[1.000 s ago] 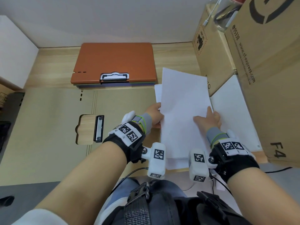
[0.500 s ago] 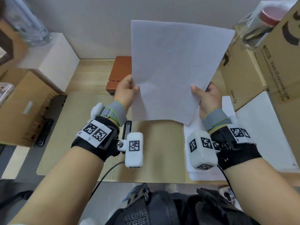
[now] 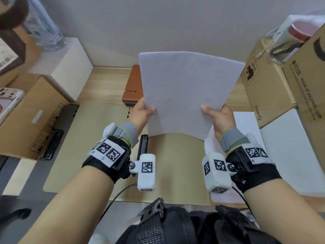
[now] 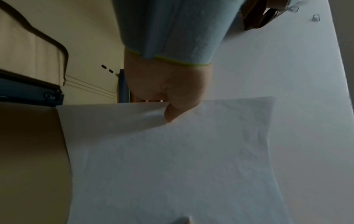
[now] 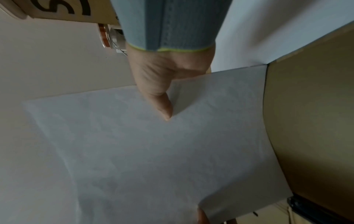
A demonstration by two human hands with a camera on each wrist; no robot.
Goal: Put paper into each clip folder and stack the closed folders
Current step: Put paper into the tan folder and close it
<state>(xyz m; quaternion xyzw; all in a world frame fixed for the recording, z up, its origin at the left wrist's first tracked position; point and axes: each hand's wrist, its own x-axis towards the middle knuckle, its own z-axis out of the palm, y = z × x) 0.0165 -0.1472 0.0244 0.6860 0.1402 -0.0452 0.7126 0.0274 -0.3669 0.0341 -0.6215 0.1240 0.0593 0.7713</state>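
Note:
I hold a stack of white paper (image 3: pixel 186 92) upright above the open tan clip folder (image 3: pixel 175 166). My left hand (image 3: pixel 142 111) pinches its left edge, thumb on the front. My right hand (image 3: pixel 216 115) pinches its right edge the same way. The left wrist view shows the left thumb (image 4: pixel 172 112) pressed on the paper (image 4: pixel 172 159); the right wrist view shows the right thumb (image 5: pixel 162 104) on the paper (image 5: pixel 153 144). The folder's black clip (image 3: pixel 143 147) lies beside my left wrist. A closed orange folder (image 3: pixel 132 87) lies behind, mostly hidden by the paper.
More white sheets (image 3: pixel 246 127) lie on the desk to the right. Cardboard boxes (image 3: pixel 274 88) stand at the right, another cardboard box (image 3: pixel 33 113) and a white block (image 3: pixel 70 67) at the left. A wall closes the back.
The paper went from lying on the right-hand pile to being held upright over the open folder. In the last half second it dropped a little lower in view.

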